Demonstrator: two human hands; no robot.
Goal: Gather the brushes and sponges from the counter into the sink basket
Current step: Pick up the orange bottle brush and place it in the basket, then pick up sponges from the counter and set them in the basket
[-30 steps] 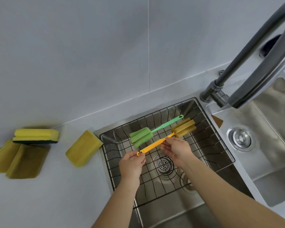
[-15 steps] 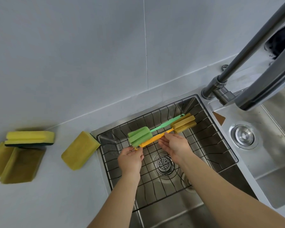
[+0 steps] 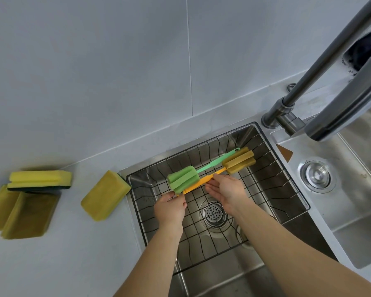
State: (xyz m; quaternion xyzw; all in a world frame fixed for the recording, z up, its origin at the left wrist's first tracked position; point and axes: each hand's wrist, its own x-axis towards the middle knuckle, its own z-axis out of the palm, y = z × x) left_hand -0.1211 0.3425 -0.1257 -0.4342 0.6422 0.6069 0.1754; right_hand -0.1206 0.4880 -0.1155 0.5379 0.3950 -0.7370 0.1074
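Observation:
A black wire sink basket (image 3: 282, 166) sits in the left basin. A green sponge brush (image 3: 183, 179) lies inside it, handle pointing to the far right corner. Right beside it is an orange sponge brush (image 3: 239, 160), its handle low over the basket and touching the green head. My left hand (image 3: 169, 207) pinches the near end of the orange handle. The fingertips of my right hand (image 3: 225, 191) hold its middle. Several yellow sponges lie on the counter to the left: one (image 3: 105, 195) beside the sink, a stacked pair (image 3: 40, 181) and flat ones (image 3: 30, 215) further left.
A tall steel faucet (image 3: 287, 106) arches over the right side, close to the camera. A second basin with a drain plug (image 3: 315, 175) lies to the right. A dark bristly object (image 3: 362, 50) shows behind the faucet. The wall runs along the counter's back.
Both hands carried the orange brush away from me and down, from above the basket's middle to beside the green brush. The sponges on the counter stayed put.

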